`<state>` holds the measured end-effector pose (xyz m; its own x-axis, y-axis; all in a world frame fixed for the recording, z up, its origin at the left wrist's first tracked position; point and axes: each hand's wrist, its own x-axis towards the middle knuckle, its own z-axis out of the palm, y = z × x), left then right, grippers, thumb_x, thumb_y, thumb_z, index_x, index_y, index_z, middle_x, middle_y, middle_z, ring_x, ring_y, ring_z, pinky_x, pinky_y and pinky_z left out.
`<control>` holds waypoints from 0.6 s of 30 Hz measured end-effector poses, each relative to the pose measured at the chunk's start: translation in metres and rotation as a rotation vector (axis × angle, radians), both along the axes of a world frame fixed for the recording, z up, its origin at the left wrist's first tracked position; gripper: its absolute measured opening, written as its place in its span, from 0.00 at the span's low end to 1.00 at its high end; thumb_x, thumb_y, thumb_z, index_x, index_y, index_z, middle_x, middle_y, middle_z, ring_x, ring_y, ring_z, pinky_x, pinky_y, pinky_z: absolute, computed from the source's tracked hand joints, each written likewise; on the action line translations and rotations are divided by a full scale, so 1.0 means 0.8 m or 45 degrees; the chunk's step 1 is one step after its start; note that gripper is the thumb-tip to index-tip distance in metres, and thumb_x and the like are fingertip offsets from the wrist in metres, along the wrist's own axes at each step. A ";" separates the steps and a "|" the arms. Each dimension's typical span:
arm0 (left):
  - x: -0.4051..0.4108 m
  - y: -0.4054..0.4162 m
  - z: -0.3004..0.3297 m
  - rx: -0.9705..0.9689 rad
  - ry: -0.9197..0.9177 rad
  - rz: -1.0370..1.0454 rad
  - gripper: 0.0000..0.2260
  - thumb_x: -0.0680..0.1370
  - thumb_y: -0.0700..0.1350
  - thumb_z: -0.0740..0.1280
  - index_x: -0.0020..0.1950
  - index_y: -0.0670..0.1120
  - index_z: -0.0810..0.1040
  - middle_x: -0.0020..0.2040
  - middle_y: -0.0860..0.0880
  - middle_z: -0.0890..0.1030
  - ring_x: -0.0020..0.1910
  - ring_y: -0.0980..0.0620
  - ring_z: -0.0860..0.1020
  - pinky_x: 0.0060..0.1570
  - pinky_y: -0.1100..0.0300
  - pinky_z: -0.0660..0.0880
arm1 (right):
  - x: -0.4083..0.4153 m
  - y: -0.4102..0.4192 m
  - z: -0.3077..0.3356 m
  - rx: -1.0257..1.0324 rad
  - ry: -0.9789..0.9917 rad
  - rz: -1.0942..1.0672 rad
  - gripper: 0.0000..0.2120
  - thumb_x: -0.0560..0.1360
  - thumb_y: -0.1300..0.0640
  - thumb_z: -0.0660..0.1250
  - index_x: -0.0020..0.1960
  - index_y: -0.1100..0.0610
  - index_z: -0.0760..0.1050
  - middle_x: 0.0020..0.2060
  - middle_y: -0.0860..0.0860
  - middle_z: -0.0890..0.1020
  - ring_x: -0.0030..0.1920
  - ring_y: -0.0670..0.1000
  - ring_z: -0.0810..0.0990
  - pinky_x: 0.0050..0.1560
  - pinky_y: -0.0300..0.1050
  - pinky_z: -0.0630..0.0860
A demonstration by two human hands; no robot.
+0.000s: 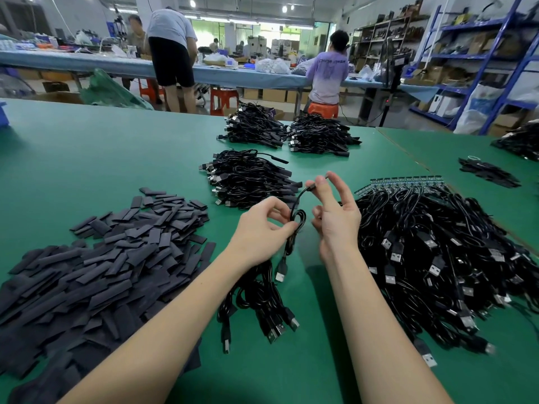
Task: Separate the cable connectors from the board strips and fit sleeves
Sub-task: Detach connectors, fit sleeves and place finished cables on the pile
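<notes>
Both hands work above a green table (116, 158). The left hand (262, 225) pinches a coiled black cable (297, 220) between thumb and fingers; its USB plug (280, 272) dangles below the wrist. The right hand (335, 211) pinches the cable's upper end (311, 185) between thumb and forefinger, the other fingers spread loosely.

A broad heap of flat black sleeves (110, 258) lies to the left. A small bunch of loose cables (262, 301) lies between the forearms, partly hidden by the left arm. To the right, a large tangle of cables (437, 258) stays joined to blue board strips (408, 182) at its far edge, most of the strips buried under wire. Three bundles of finished cables (248, 176) sit further back, and a small pile of sleeves (487, 172) lies far right. Another cable pile (519, 141) is cut off by the right edge.

Whether a board piece sits at the pinched end is too small to tell. Beyond the table, people stand at a long bench (87, 65), blurred.
</notes>
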<state>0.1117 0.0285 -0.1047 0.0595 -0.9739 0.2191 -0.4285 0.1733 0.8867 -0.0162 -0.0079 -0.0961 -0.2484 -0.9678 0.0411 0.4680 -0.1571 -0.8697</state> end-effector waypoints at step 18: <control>0.068 -0.131 0.044 -0.179 -1.172 0.152 0.07 0.78 0.41 0.67 0.53 0.50 0.81 0.54 0.48 0.80 0.56 0.44 0.77 0.52 0.50 0.77 | -0.005 0.001 -0.010 0.321 0.256 0.222 0.07 0.83 0.52 0.64 0.54 0.52 0.79 0.41 0.44 0.88 0.25 0.42 0.73 0.29 0.36 0.67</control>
